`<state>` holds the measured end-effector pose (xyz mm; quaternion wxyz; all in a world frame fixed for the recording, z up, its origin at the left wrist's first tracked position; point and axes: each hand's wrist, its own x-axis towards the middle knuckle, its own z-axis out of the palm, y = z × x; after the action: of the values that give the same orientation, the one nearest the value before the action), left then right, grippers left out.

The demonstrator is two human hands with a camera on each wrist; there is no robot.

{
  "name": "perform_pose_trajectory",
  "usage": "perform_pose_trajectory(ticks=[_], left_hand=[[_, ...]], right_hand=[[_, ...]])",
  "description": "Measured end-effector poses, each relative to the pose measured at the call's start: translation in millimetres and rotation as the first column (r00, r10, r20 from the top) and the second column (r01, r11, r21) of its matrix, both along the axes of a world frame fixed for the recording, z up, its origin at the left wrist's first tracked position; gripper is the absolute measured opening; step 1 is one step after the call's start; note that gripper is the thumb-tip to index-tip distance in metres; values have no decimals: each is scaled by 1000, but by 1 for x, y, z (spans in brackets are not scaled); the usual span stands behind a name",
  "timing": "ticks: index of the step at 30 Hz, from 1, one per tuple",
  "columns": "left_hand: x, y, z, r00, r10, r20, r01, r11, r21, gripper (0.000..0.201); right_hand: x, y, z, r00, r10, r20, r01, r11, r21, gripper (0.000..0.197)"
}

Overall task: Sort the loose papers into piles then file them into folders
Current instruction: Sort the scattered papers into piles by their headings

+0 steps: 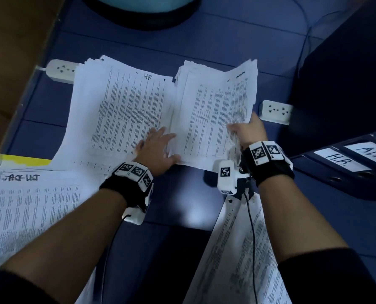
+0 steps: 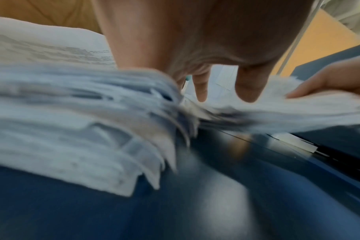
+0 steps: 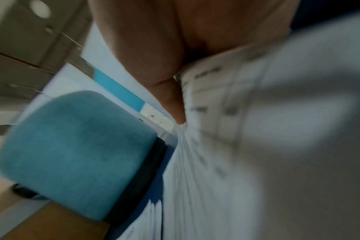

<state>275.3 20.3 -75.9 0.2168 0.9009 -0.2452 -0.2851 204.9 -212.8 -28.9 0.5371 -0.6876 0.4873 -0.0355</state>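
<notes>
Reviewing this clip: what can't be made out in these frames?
- Printed text on the Admin pile: too small in the head view, motion-blurred in both wrist views.
- Right hand fingers: under the sheets it grips.
- ADMIN folder label: cut by the right edge.
- Left hand contact with the HR pile: blurred in the left wrist view.

Matt white printed paper makes up the HR pile [image 1: 121,110] and the Admin pile [image 1: 213,110] on the glossy dark blue floor [image 1: 196,207], beside smooth white plastic power strips [image 1: 276,111] and a napped teal cloth chair seat [image 3: 72,154].
</notes>
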Motion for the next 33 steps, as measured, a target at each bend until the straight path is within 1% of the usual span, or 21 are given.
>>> perform_pose_trajectory(ticks=[2,4,6,8,10,12,14,15,16,17,18,20,21,23,24,28,29,30,31,32,33], left_hand=[[2,6,-1,998,36,-42,-38,998,-53,70],[1,9,5,997,63,-54,-69,991,-116,78],[-3,8,19,991,119,-59,-129,970,-205,79],[-13,5,40,985,150,-90,-172,930,-324,77],[-30,1,65,960,148,-236,-245,854,-459,80],[-52,0,89,875,137,-465,-412,715,-565,90],[-75,5,107,759,101,-643,-559,606,-566,97],[-85,9,111,724,86,-685,-599,572,-561,99],[-94,17,113,713,78,-697,-614,551,-566,99],[-103,26,116,716,74,-694,-618,529,-581,95],[-112,35,117,723,94,-685,-627,506,-593,86],[-129,52,120,753,161,-638,-627,467,-623,57],[-136,59,122,781,207,-589,-607,473,-639,48],[-150,70,129,835,268,-481,-548,486,-681,45],[-157,75,132,855,280,-437,-519,475,-711,46],[-177,91,149,892,296,-341,-437,379,-815,45],[-181,97,149,902,277,-330,-418,371,-830,43],[-184,103,145,910,263,-320,-403,383,-831,41],[-187,109,138,914,250,-320,-399,416,-817,41],[-190,114,129,910,256,-326,-412,470,-781,46],[-195,117,122,904,266,-333,-426,519,-741,54]], right_hand=[[-15,6,29,993,44,106,-35,996,-80,42],[-40,10,61,981,95,172,-71,988,-140,38],[-73,14,90,955,126,270,-94,987,-130,40],[-106,19,110,928,135,346,-110,990,-92,43],[-136,25,119,921,131,367,-114,991,-67,44],[-162,34,124,909,121,398,-120,992,-28,45],[-187,46,122,891,96,444,-124,992,35,47],[-198,53,120,883,78,463,-123,990,68,48],[-207,60,117,878,65,475,-124,988,95,48],[-216,67,114,874,58,482,-127,986,111,49],[-225,75,112,875,61,480,-130,985,111,48],[-238,90,107,891,79,446,-121,991,65,44],[-242,98,103,896,83,437,-112,993,42,41],[-248,112,99,887,58,459,-75,997,20,37],[-250,119,100,872,46,487,-57,998,8,35],[-258,132,100,823,37,567,-26,999,-27,30],[-261,133,99,822,55,567,-36,998,-44,35],[-264,133,96,823,78,563,-55,997,-58,44],[-267,134,93,828,97,553,-79,995,-56,53],[-270,136,89,836,99,539,-93,995,-38,56],[-272,140,86,847,94,523,-100,995,-16,54]])
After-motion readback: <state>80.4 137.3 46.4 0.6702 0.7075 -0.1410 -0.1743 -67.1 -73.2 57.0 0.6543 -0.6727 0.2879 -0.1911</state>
